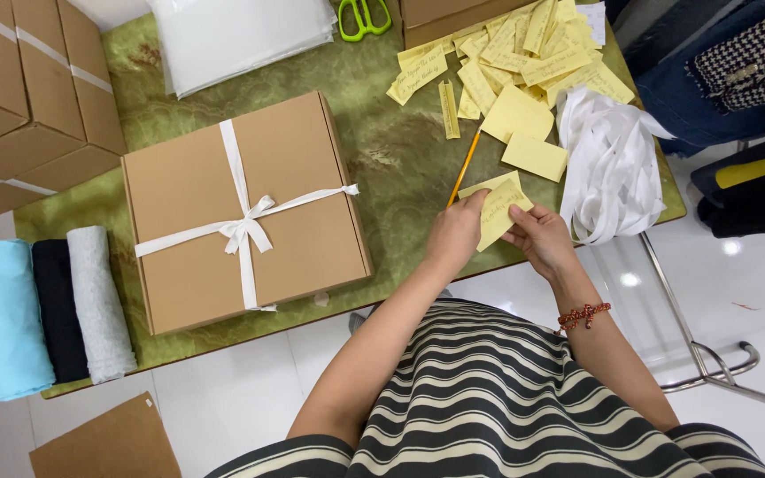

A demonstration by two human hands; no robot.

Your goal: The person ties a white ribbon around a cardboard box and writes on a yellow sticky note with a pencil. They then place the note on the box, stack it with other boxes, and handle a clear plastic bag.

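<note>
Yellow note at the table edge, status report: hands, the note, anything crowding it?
Left hand and right hand both grip the yellow note. Note written on, held over the table edge. Pencil beside the left hand; white ribbon pile close on the right.

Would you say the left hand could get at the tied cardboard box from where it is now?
Probably yes. The left hand is busy holding a yellow note with the right hand, but only bare green tabletop separates it from the ribboned cardboard box; it would need to let go first.

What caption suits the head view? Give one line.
Both hands, left hand and right hand, hold a yellow note beside a ribbon-tied cardboard box.
</note>
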